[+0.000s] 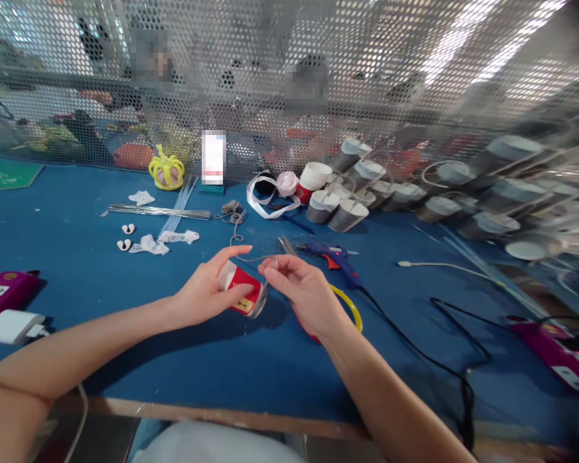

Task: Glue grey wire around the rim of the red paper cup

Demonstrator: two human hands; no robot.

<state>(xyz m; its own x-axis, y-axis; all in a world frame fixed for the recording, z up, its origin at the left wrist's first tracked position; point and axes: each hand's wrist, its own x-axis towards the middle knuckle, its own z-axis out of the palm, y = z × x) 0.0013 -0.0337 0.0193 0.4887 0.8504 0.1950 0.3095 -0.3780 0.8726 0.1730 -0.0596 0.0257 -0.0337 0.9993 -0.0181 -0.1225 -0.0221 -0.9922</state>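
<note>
My left hand (205, 289) is wrapped round a red and white paper cup (245, 290) lying on its side, its grey-edged end toward the right. Thumb and fingers of my right hand (303, 286) are pinched on a thin grey cord (255, 259) at that end. The cord runs back to a small grey bundle (232, 209) on the table. Under my right hand lie scissors, partly hidden; their blade tips (285, 244) and a yellow loop (351, 308), perhaps a handle, show. A blue glue gun (335, 256) rests just beyond.
Several grey-wrapped cups (350, 215) stand at the back right, beside stacked paper cups (314, 177). Metal wires (159, 211), white lace pieces (154, 244) and a yellow woven item (166, 172) lie left. Power strips (9, 289) sit at both sides; a black cable (405, 341) crosses right. Mesh screen (251, 96) behind.
</note>
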